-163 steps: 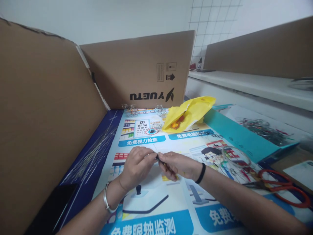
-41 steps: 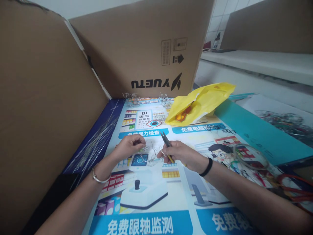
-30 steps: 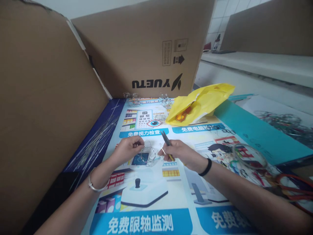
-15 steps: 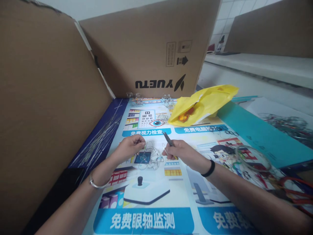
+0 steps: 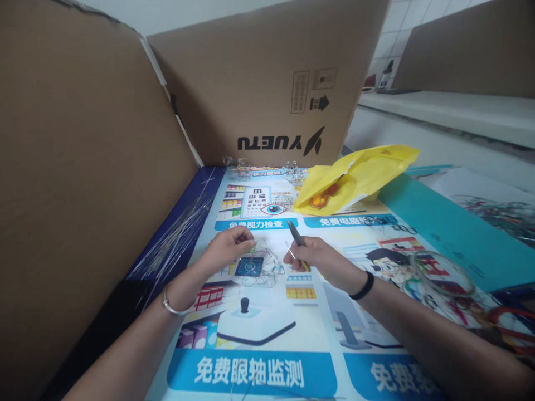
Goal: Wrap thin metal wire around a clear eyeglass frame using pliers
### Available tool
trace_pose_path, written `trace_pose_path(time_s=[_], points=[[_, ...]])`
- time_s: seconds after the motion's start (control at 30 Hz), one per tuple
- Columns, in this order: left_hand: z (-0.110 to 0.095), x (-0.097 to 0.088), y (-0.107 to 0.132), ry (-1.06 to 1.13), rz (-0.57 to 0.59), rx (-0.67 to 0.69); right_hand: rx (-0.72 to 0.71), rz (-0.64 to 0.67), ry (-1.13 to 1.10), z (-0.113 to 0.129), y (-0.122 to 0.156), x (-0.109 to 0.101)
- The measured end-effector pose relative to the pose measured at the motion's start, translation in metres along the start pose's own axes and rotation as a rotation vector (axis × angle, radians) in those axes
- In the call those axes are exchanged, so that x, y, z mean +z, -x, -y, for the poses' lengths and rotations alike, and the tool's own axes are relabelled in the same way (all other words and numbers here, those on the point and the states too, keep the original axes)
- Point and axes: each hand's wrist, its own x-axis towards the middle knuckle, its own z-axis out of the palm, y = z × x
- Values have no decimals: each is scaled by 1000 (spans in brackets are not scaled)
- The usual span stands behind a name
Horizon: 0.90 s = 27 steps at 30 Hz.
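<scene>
My right hand (image 5: pixel 320 257) is closed around pliers (image 5: pixel 296 234) with dark jaws pointing up and away and a bit of yellow handle showing below. A short piece of thin shiny wire (image 5: pixel 290 249) sticks out by its fingers. To the left, my left hand (image 5: pixel 229 246) is closed in a pinch, thumb against fingers. A fine wire seems to run from its fingertips, but it is too thin to follow clearly. Between and below the hands a loose tangle of thin wire (image 5: pixel 271 272) lies on the printed poster sheet (image 5: pixel 263 312).
A yellow bag (image 5: pixel 368 175) lies open beyond my right hand, orange items inside. Straight wires (image 5: pixel 173 239) lie at left beside a cardboard panel (image 5: pixel 83 167); another cardboard panel (image 5: pixel 259 83) stands behind. Coiled wire and cords (image 5: pixel 443 278) lie at right.
The whole view has shifted slightly, so everything sits a little further right. Both hands keep nearly the same pose and hold; the wire piece at my right hand is tilted differently.
</scene>
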Motion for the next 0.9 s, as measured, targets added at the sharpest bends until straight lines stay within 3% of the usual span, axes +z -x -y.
trace_pose_path(time_s=[0.33,0.5,0.73,0.83,0.9], points=[[-13,-27,7,-238,124,45,-39,41,-15,-5,-1,-2],[-19,-39,14,-445,231,237,-37,34,-32,-6,-1,-2],[-34,-18,22,-537,73,340,-16,22,-46,-4,-1,-1],[-40,-7,23,-567,71,374,-10,11,-49,-1,1,0],[-42,-7,23,-550,-37,394,-6,0,-40,-1,1,1]])
